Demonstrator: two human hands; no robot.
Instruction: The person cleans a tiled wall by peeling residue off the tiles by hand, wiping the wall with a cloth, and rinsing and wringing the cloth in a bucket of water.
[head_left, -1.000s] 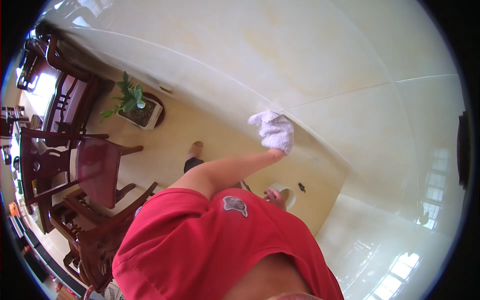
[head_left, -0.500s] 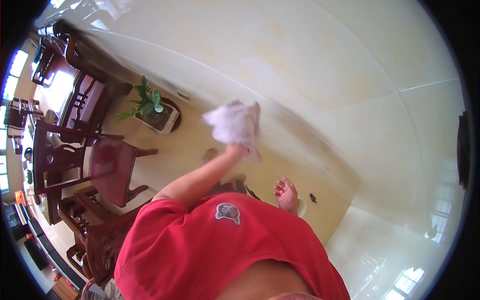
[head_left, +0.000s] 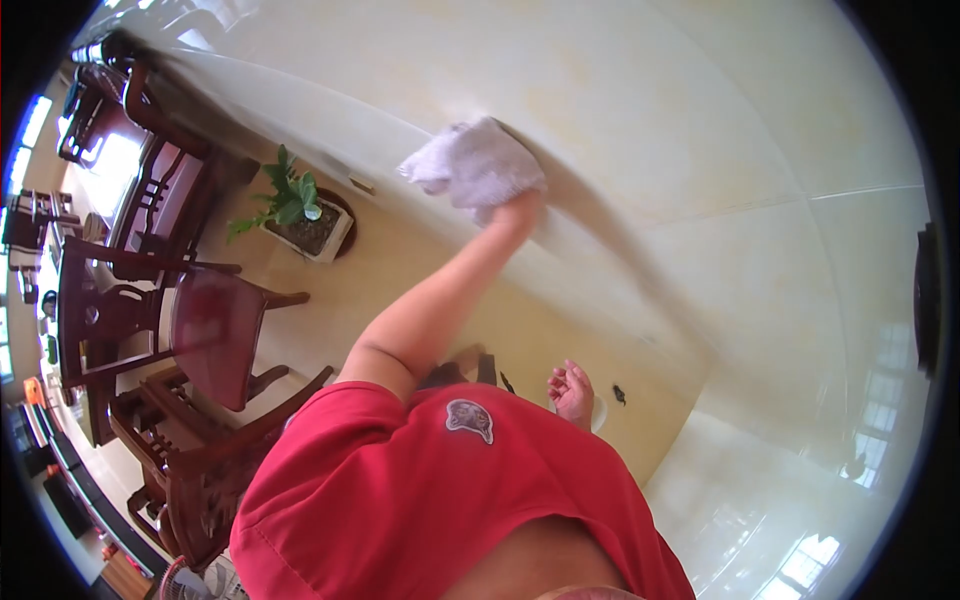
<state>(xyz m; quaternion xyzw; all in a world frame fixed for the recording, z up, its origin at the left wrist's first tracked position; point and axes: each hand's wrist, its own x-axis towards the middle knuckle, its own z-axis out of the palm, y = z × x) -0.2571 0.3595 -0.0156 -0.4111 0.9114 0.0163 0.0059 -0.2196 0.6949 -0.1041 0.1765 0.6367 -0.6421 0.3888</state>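
Observation:
A pale lilac cloth [head_left: 475, 165] covers most of my left hand [head_left: 500, 200], which holds it against the glossy cream tiled wall [head_left: 640, 120]. The fingers are hidden under the fabric. Lower down, in front of my red shirt [head_left: 400, 490], my right hand [head_left: 571, 392] hangs with fingers loosely curled and apart, and nothing shows in it. Part of a round white object [head_left: 599, 413] is visible beside that hand. On the floor to its right lies a small dark thing [head_left: 619, 394], too small to make out.
A potted plant [head_left: 308, 228] stands on the yellowish floor [head_left: 400, 265] near the wall. Dark red wooden chairs [head_left: 215, 315] and other wooden furniture fill the left side. A dark object [head_left: 928, 300] is at the far right edge.
My left hand and the cloth have shifted left and then up along the wall. My right hand, earlier partly behind the shirt's edge, now shows more fully.

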